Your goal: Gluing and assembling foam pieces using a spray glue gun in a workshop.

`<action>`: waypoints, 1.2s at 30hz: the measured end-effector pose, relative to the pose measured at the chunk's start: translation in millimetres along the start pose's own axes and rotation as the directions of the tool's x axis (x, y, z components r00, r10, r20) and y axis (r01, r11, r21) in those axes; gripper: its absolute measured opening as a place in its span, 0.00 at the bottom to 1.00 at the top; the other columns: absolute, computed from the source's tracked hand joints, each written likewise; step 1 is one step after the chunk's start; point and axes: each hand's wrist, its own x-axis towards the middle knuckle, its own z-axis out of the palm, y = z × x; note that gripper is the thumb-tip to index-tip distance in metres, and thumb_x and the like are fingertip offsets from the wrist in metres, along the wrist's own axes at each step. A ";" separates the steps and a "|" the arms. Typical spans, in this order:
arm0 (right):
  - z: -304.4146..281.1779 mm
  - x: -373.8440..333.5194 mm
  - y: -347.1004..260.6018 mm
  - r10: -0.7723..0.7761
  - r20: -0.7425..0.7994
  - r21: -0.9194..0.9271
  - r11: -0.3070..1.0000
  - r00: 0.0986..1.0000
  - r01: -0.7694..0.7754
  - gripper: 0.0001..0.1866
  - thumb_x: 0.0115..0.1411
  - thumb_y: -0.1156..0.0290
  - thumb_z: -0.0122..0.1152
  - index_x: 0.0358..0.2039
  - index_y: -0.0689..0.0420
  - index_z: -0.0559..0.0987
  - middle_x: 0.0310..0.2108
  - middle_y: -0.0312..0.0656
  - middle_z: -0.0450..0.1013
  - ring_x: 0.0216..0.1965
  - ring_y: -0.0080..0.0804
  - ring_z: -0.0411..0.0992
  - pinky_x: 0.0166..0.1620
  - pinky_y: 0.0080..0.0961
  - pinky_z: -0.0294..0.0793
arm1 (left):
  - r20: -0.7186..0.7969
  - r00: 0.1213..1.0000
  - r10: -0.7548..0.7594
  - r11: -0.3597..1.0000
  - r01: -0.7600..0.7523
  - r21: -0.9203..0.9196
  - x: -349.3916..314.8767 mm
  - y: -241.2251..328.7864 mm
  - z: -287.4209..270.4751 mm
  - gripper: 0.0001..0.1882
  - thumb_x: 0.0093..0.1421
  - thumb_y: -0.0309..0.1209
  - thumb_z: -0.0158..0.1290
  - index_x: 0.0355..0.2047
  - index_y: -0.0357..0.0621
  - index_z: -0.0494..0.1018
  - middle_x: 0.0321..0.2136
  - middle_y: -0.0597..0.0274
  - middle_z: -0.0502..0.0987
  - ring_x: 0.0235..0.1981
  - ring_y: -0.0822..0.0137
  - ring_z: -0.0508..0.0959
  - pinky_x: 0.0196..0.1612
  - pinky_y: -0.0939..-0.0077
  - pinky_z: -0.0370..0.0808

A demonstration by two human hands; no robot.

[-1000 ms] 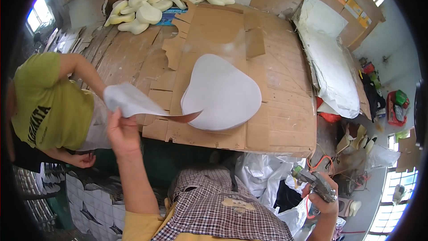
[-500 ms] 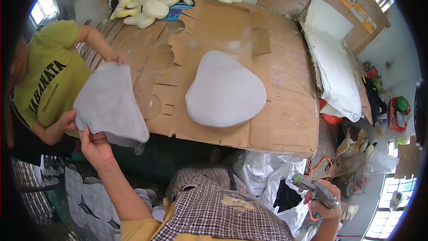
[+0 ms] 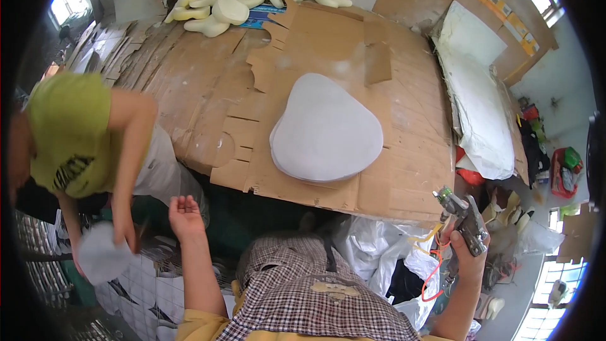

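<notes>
My left hand [image 3: 187, 218] is held palm up below the table's front edge, its fingers loosely extended with nothing in them. My right hand [image 3: 468, 254] grips a metal spray gun [image 3: 468, 218] at the table's front right corner, its nozzle tilted up and to the left. A short stack of rounded, three-lobed light grey pads [image 3: 328, 129] lies on the cardboard. At the left, a co-worker in a yellow-green shirt [image 3: 69, 132] bends down with a light grey piece [image 3: 104, 252] in both hands, blurred by motion.
Flattened cardboard [image 3: 416, 145] covers the table. Cream foam pieces [image 3: 230, 9] are heaped at its far edge. A white-covered panel [image 3: 476, 95] leans at the right. Orange hose [image 3: 431, 283] hangs by a white plastic bag [image 3: 366, 243]. A wire rack [image 3: 136, 284] stands low left.
The co-worker has taken the grey piece away from my left hand and lowered it down to the left. My left hand has moved right, empty. My right hand has raised the spray gun.
</notes>
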 end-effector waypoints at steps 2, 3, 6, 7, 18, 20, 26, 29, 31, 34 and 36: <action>-12.9 -6.9 5.1 0.010 -0.012 -0.005 1.000 1.000 -0.010 0.33 0.49 0.65 0.68 0.53 0.66 0.67 0.28 0.36 0.71 0.27 0.22 0.71 0.31 0.18 0.72 | 0.004 0.999 -0.032 0.998 0.032 0.062 -6.4 -20.1 4.4 0.11 0.61 0.38 0.51 0.34 0.43 0.69 0.29 0.63 0.72 0.30 0.66 0.75 0.33 0.75 0.74; -18.8 -10.4 7.4 0.010 -0.016 -0.027 1.000 1.000 -0.010 0.33 0.49 0.65 0.68 0.53 0.66 0.67 0.28 0.36 0.71 0.27 0.23 0.71 0.32 0.19 0.73 | 0.032 0.998 -0.047 0.995 0.044 0.088 -15.8 -28.9 13.1 0.12 0.61 0.39 0.51 0.35 0.43 0.70 0.29 0.64 0.72 0.29 0.66 0.75 0.33 0.76 0.73; -32.4 -28.6 13.0 0.047 -0.074 -0.066 0.996 0.996 -0.052 0.33 0.49 0.67 0.68 0.53 0.66 0.67 0.28 0.38 0.71 0.27 0.23 0.71 0.32 0.21 0.74 | 0.097 0.991 -0.092 0.988 0.078 0.136 -19.9 -46.0 25.1 0.15 0.62 0.42 0.51 0.37 0.43 0.72 0.28 0.65 0.73 0.29 0.68 0.74 0.33 0.76 0.73; -33.5 -33.8 10.0 0.070 -0.056 -0.063 0.995 0.996 -0.074 0.32 0.49 0.67 0.68 0.52 0.67 0.67 0.29 0.39 0.71 0.28 0.24 0.71 0.32 0.21 0.74 | 0.128 0.986 -0.103 0.981 0.080 0.177 -23.2 -51.8 31.6 0.15 0.62 0.42 0.51 0.37 0.43 0.72 0.28 0.65 0.73 0.28 0.68 0.74 0.33 0.76 0.73; -16.1 -9.3 -2.7 -0.111 0.201 0.122 0.989 0.973 0.088 0.29 0.46 0.74 0.64 0.50 0.69 0.68 0.26 0.42 0.73 0.29 0.26 0.72 0.34 0.23 0.71 | 0.522 0.821 -0.233 0.674 -0.250 0.695 -31.1 -175.8 81.4 0.16 0.54 0.31 0.55 0.43 0.40 0.71 0.27 0.66 0.73 0.27 0.71 0.74 0.33 0.78 0.71; -18.5 -5.7 -4.7 -0.070 0.199 0.079 0.995 0.978 0.055 0.29 0.47 0.75 0.63 0.50 0.69 0.68 0.26 0.41 0.73 0.29 0.26 0.71 0.34 0.23 0.71 | 0.589 0.791 -0.168 0.572 -0.408 0.712 -33.0 -190.6 89.2 0.19 0.53 0.31 0.55 0.45 0.39 0.71 0.27 0.66 0.73 0.28 0.69 0.74 0.35 0.77 0.72; -48.0 -16.1 -6.8 0.036 0.385 -0.250 0.966 0.922 0.067 0.25 0.44 0.78 0.64 0.46 0.66 0.73 0.28 0.38 0.73 0.28 0.22 0.70 0.34 0.18 0.69 | 0.627 0.768 -0.126 0.130 -0.614 0.778 -42.0 -201.6 101.1 0.22 0.51 0.30 0.55 0.47 0.40 0.70 0.31 0.60 0.74 0.35 0.62 0.74 0.42 0.68 0.71; -35.2 -8.1 3.9 -0.030 0.167 -0.021 0.999 0.985 0.034 0.27 0.45 0.79 0.64 0.49 0.66 0.71 0.29 0.39 0.73 0.28 0.23 0.71 0.34 0.21 0.71 | 0.736 0.674 -0.064 -0.096 -0.738 0.668 -50.6 -203.4 107.9 0.20 0.51 0.28 0.56 0.46 0.40 0.71 0.32 0.60 0.72 0.35 0.65 0.73 0.39 0.69 0.71; -32.1 -1.8 7.0 -0.056 0.258 0.026 0.998 0.965 0.051 0.28 0.45 0.79 0.64 0.49 0.66 0.71 0.29 0.40 0.74 0.28 0.23 0.72 0.33 0.21 0.72 | 0.775 0.632 0.007 -0.162 -0.764 0.625 -47.6 -205.4 105.4 0.19 0.50 0.29 0.56 0.44 0.42 0.72 0.31 0.58 0.72 0.34 0.59 0.73 0.39 0.64 0.71; -35.7 -7.3 5.9 -0.038 0.514 -0.096 0.990 0.857 0.102 0.28 0.45 0.78 0.66 0.49 0.65 0.71 0.28 0.40 0.75 0.27 0.25 0.73 0.32 0.22 0.72 | 0.807 0.589 0.042 -0.246 -0.777 0.580 -47.2 -207.2 103.2 0.16 0.49 0.28 0.56 0.41 0.43 0.73 0.32 0.58 0.71 0.35 0.59 0.73 0.39 0.64 0.71; -35.2 -12.6 6.0 -0.110 0.503 -0.157 0.964 0.857 0.216 0.28 0.45 0.78 0.66 0.50 0.66 0.71 0.27 0.41 0.74 0.27 0.27 0.73 0.32 0.23 0.73 | 0.800 0.597 0.051 -0.249 -0.769 0.590 -48.6 -206.8 106.5 0.14 0.49 0.28 0.56 0.38 0.43 0.74 0.31 0.57 0.71 0.35 0.58 0.73 0.39 0.64 0.71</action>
